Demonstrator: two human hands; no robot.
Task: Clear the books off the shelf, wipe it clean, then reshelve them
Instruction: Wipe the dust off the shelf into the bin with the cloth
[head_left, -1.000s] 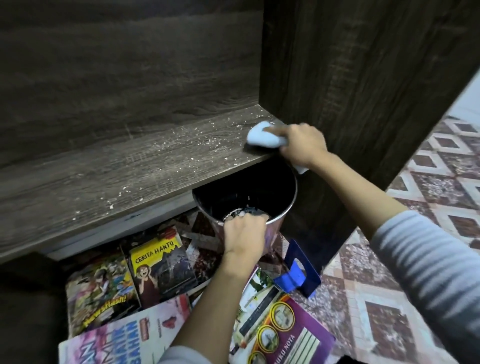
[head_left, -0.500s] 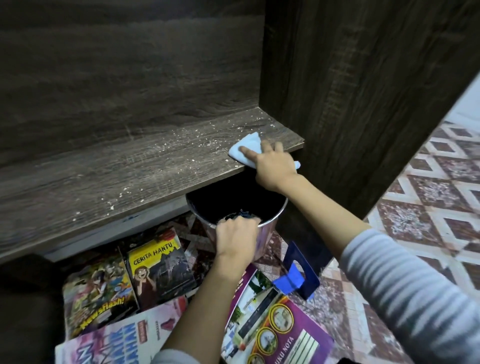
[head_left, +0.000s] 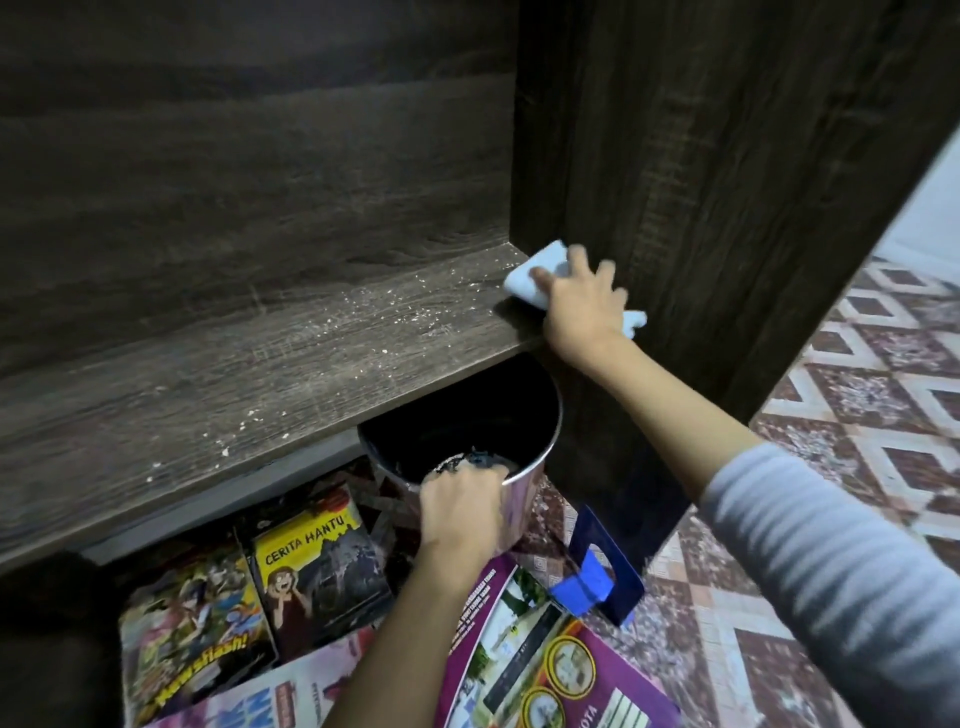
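Pressing down with its fingers spread and nearly straight, the right hand (head_left: 582, 306) is lying flat on a folded light-blue cloth (head_left: 524, 278) at the right end of the dark wood-grain shelf board (head_left: 234, 395), close against the cabinet's upright side panel (head_left: 701, 182). The cloth is showing beyond the fingertips and again by the wrist, so most of it is sitting under the palm. Pale crumbs (head_left: 363, 306) are lying scattered across the board to the left of the cloth. Just below the board's front edge, the left hand (head_left: 462, 504) is curling its fingers over the near rim of a shiny metal bucket (head_left: 550, 441) with a dark inside and gripping it. Colourful paperback books (head_left: 317, 571) are lying flat on the floor beneath the board, left of and below the bucket, and a blue metal bookend (head_left: 597, 571) is standing just to the bucket's right.
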